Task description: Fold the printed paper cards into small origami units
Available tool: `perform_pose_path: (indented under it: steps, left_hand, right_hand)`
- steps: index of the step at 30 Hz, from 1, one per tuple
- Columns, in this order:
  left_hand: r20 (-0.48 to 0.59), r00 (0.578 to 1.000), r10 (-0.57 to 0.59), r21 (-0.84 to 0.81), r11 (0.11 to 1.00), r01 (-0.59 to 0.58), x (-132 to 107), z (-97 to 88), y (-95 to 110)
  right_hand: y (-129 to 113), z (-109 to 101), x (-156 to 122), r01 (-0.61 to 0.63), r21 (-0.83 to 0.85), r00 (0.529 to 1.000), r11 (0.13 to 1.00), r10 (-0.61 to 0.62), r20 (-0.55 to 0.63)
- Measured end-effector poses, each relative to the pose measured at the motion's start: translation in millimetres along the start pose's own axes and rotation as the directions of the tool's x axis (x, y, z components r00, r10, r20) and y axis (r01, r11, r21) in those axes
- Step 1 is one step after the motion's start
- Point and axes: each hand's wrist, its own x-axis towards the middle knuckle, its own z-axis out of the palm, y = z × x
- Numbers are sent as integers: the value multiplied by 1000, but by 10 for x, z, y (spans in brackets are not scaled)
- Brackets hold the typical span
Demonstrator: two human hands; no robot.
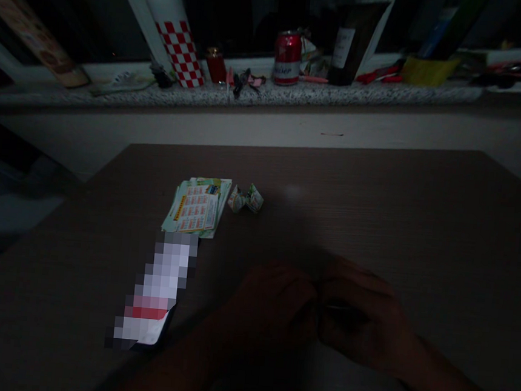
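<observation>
Deep shadow covers both hands, which meet low over the table. My left hand [274, 300] is closed, with its fingertips touching those of my right hand. My right hand [362, 317] is curled too, and a thin, faintly pale edge [339, 308] shows inside its grip. What that edge belongs to is too dark to make out. Beyond the hands, a small folded paper piece [246, 198] with two pointed lobes sits on the table. Left of it lies a stack of printed paper tickets [197, 207], green and white with red figures.
A phone [161, 290] with a lit, blurred screen lies left of my left hand on the wooden table [401, 196]. Along the granite windowsill [232, 99] stand a red can [287, 58], a red-checked white bottle [178, 36], a dark labelled container [350, 45] and a yellow holder [429, 70].
</observation>
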Motion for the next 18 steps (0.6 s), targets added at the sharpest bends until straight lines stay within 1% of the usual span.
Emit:
perform_pose_path:
  steps: [5, 8, 10, 15, 18]
  left_hand:
    - [-21, 998, 54, 34, 998, -53, 26, 13, 3]
    - [-32, 998, 62, 41, 997, -61, 32, -3, 6]
    - [-20, 998, 62, 33, 998, -61, 24, -16, -6]
    - [4, 1000, 24, 41, 999, -24, -29, -31, -60]
    - [13, 1000, -9, 26, 1000, 8, -33, -41, -55]
  right_hand:
    - [-24, 9, 26, -2, -20, 1000, 1000, 2, -3]
    - [-41, -3, 38, -2, -6, 1000, 1000, 2, 0]
    - [-47, -19, 34, -8, 3, 1000, 1000, 8, 1]
    - [-24, -55, -2, -27, -4, 999, 1000, 27, -21]
    - [-6, -55, -18, -33, 1, 998, 999, 33, -44]
